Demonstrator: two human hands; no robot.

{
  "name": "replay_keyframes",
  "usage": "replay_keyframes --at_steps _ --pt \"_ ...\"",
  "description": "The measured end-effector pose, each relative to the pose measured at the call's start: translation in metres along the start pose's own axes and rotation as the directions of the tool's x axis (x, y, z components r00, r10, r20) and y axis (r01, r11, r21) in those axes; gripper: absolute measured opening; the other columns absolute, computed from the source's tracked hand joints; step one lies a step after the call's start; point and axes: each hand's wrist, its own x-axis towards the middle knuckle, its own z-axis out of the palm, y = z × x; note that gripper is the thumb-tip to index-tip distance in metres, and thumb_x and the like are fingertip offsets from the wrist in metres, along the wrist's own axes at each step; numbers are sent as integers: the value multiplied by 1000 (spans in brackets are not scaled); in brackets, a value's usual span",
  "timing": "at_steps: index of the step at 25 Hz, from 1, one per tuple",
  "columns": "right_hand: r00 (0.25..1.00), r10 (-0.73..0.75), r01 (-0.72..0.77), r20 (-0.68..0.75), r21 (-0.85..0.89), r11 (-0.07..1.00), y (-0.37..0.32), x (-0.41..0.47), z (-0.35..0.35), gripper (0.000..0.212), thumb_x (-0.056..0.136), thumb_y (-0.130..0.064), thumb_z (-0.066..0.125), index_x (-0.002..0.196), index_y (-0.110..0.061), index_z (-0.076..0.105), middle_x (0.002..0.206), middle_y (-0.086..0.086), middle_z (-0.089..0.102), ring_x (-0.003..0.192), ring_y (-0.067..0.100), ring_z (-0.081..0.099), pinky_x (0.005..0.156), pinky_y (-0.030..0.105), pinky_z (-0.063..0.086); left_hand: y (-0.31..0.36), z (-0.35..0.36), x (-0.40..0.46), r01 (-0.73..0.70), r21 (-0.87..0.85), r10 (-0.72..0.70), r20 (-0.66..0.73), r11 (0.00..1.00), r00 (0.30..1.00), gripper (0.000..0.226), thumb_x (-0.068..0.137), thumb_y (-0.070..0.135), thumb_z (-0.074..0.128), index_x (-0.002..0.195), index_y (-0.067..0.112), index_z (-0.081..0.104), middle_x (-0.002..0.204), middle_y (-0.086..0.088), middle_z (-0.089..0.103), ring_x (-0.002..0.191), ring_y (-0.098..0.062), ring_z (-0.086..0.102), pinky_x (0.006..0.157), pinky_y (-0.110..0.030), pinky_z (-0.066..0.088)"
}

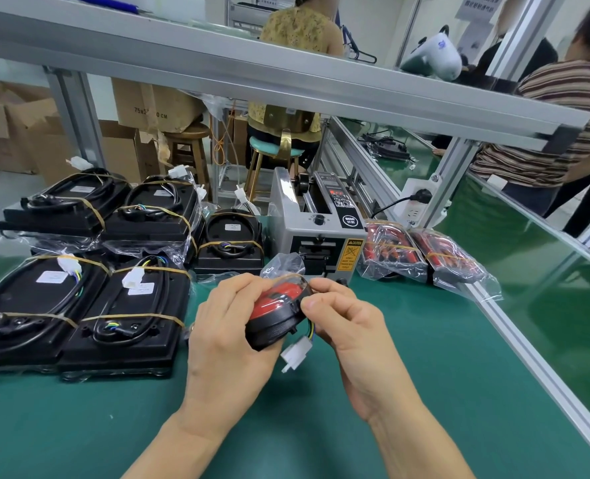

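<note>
Item 1: round lamp [275,318], red face, black housing. It is held in the air above the green table [425,392], just in front of me, between both my hands.

Item 2: my left hand [231,326]. Its fingers and thumb are curled round the lamp's left side and underside, gripping it.

Item 3: my right hand [348,326]. Its thumb and forefinger pinch the lamp's right rim, and the other fingers are curled loosely behind.

Item 4: clear bag [283,264], crumpled over the top of the lamp (whether it covers the whole face I cannot tell).

Item 5: white plug [297,352], hanging below the lamp on thin coloured wires [311,328], between my palms.

Item 6: tape machine [317,229], grey, standing on the table right behind the lamp.

Item 7: black housings [79,305], bound with rubber bands, stacked and laid flat on the left of the table.

Item 8: bagged red lamps [421,257], two packs lying side by side just right of the machine.
</note>
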Motion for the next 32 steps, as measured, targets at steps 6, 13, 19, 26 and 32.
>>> replay_keyframes --at_steps 6,13,19,26,32 --pt "1000 -4 4 -12 8 1000 4 0 0 18 84 -8 67 68 -11 74 116 -4 63 103 2 62 94 26 45 -1 -1 -1 13 -20 -13 7 1000 1000 67 53 -3 88 115 12 66 113 1 59 105 -24 59 83 -49 51" --pt "997 -56 54 -50 -41 998 4 0 0 20 80 -8 71 61 -14 74 106 -9 65 91 -8 62 67 2 42 2 0 -1 4 -17 -4 -6 1000 1000 65 54 -2 88 113 13 66 112 5 58 104 -19 58 84 -46 50" --pt "990 -113 107 -80 -76 991 8 -1 3 20 77 -10 71 58 -16 72 98 -12 65 91 -5 62 69 4 43 2 0 -1 6 -9 -6 4 1000 1000 64 53 -4 87 112 11 67 110 1 60 101 -21 60 81 -46 51" --pt "983 -154 139 -100 -146 979 11 -1 4 21 77 -15 75 58 -18 69 96 -16 63 92 -8 61 71 3 42 1 1 -1 9 -7 -9 14 1000 1000 61 54 -2 88 111 9 68 110 -1 61 101 -23 61 82 -47 51" --pt "985 -59 54 -160 -30 998 18 3 -2 9 81 -12 72 84 -19 68 91 -7 71 83 6 65 74 15 49 0 1 -2 22 -44 -22 12 999 1000 64 53 -3 88 112 11 67 111 0 61 104 -23 60 84 -49 51"
